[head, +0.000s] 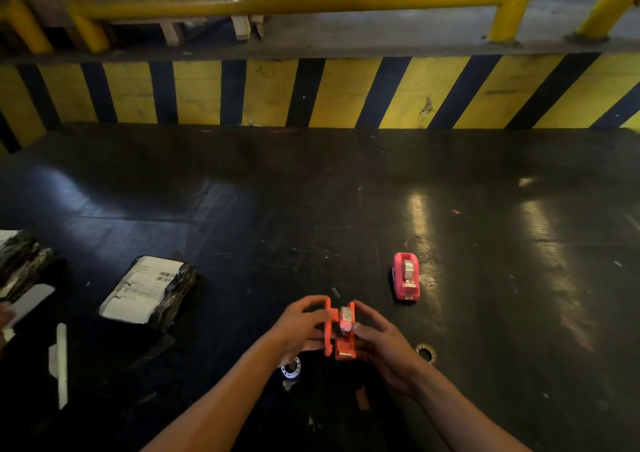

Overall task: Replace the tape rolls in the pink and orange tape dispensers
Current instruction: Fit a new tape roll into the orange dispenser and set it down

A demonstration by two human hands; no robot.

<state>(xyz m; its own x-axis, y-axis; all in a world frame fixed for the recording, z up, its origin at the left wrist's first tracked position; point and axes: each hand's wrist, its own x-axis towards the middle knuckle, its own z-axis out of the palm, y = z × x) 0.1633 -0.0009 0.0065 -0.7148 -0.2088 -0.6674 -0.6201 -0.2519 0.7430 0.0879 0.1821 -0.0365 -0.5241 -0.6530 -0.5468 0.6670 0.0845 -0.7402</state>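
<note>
Left hand [299,327] and right hand [384,344] clamped on orange dispenser [341,330] between them, pink dispenser [406,276] beyond, right

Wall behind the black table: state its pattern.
The wall has yellow and black slanted stripes, clearest in the head view.

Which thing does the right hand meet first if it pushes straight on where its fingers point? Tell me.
The right hand points left and forward, already touching the orange tape dispenser; beyond it, probably the left hand, though depth is unclear.
</note>
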